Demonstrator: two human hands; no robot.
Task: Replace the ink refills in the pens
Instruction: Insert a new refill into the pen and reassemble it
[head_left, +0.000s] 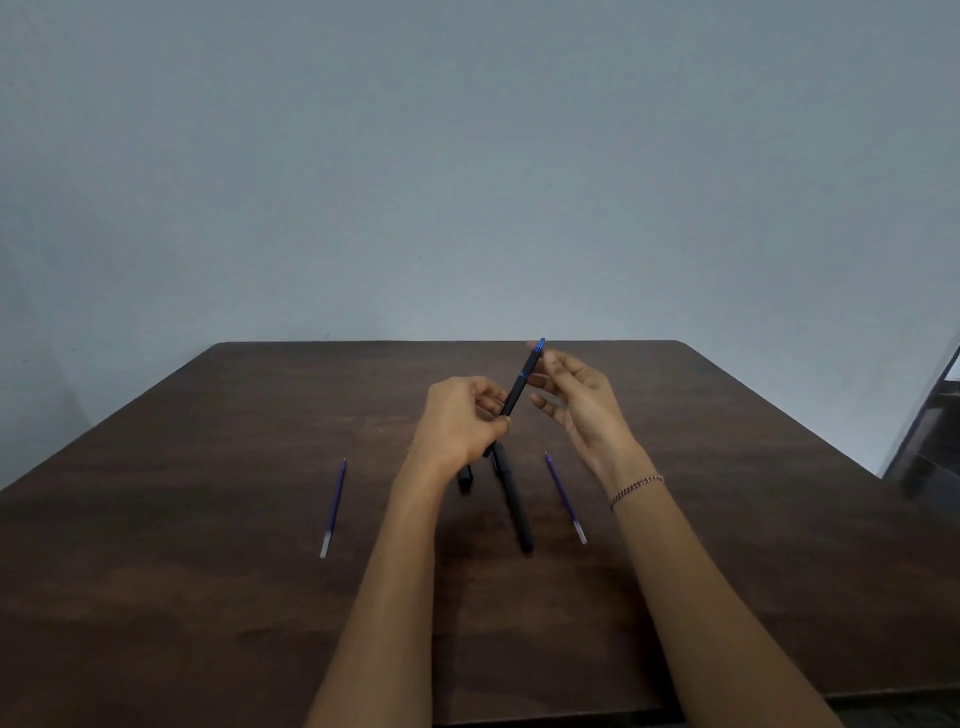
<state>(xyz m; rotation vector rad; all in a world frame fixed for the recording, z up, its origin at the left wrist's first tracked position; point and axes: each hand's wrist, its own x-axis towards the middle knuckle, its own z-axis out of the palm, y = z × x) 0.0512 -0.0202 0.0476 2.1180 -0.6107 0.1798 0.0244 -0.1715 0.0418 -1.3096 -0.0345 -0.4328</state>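
Two pens, two refills, one unidentified piece.
Centre: held pen (519, 387), lying pen (514, 501) below it; left refill (333, 509), right refill (566, 499); black piece (465, 476) lower centre.

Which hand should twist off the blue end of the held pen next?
Probably right. The right hand looks free, its open fingers at the blue end of the pen, while the left hand grips the lower barrel and can steady it.
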